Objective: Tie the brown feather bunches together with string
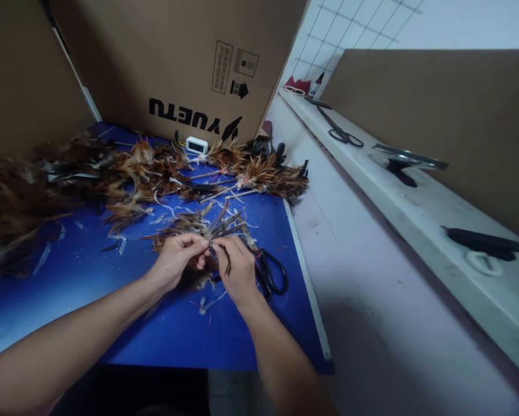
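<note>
Over the blue table [124,323], my left hand [179,257] pinches the base of a small bunch of dark feathers [224,225] between thumb and fingers. Close beside it, my right hand [237,268] is closed on the quill ends of the same bunch, and a brown feather pokes out below its fingers. The two hands nearly touch at the fingertips. Beneath and behind them lies a loose heap of brown feathers [172,225]. Black-handled scissors [276,274] rest just right of my right hand, their blades hidden.
Brown feather bundles [142,162] spread along the back and left. A small white digital device [197,145] stands before a large cardboard box [172,52]. Tape scraps [121,242] litter the tabletop. On the right ledge [419,202] lie more scissors [343,136] and a white ring [483,263].
</note>
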Available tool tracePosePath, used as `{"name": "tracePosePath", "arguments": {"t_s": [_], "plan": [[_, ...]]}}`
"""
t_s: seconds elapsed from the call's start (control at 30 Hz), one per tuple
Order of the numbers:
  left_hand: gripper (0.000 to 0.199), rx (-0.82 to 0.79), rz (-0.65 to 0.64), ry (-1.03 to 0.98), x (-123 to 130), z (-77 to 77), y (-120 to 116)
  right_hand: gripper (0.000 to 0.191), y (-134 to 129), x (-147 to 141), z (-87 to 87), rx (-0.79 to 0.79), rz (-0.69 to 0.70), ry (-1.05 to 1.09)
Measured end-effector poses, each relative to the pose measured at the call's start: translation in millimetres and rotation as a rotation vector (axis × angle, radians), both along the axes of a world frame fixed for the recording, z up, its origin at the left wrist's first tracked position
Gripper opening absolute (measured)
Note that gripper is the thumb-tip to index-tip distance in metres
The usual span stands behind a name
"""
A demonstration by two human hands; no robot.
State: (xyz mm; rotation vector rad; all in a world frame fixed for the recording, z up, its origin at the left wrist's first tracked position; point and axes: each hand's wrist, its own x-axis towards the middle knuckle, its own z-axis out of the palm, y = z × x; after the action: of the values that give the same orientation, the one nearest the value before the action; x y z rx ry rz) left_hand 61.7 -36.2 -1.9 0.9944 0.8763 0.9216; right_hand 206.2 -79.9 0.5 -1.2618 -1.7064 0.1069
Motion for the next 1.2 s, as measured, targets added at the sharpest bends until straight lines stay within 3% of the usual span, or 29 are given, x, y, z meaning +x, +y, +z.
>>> {"name": "tracePosePath", "arguments": {"t_s": [0.33,0.63,0.8,0.97,1.2], "plan": [[0.025,0.131,0.127,0.044,-6.1,1.9,12.8,0.010,0.1,7.1,5.3,0.179,-0.111,0.056],[0.021,0.152,0.217,-0.022,-15.5,8.8,23.6,0.015,3.4,24.0,14.3,0.057,-0.151,0.219],[0.018,0.178,0.237,-0.049,-17.1,22.8,22.0,0.008,6.0,31.7,11.8,-0.146,-0.025,0.278],[0.019,0.151,0.217,-0.105,-21.9,33.4,23.8,0.011,0.8,25.6,18.3,-0.274,0.170,0.118],[0.016,0.124,0.212,-0.107,-48.7,13.1,33.0,0.012,-7.2,-4.6,4.4,-0.211,0.465,-0.196]]}}
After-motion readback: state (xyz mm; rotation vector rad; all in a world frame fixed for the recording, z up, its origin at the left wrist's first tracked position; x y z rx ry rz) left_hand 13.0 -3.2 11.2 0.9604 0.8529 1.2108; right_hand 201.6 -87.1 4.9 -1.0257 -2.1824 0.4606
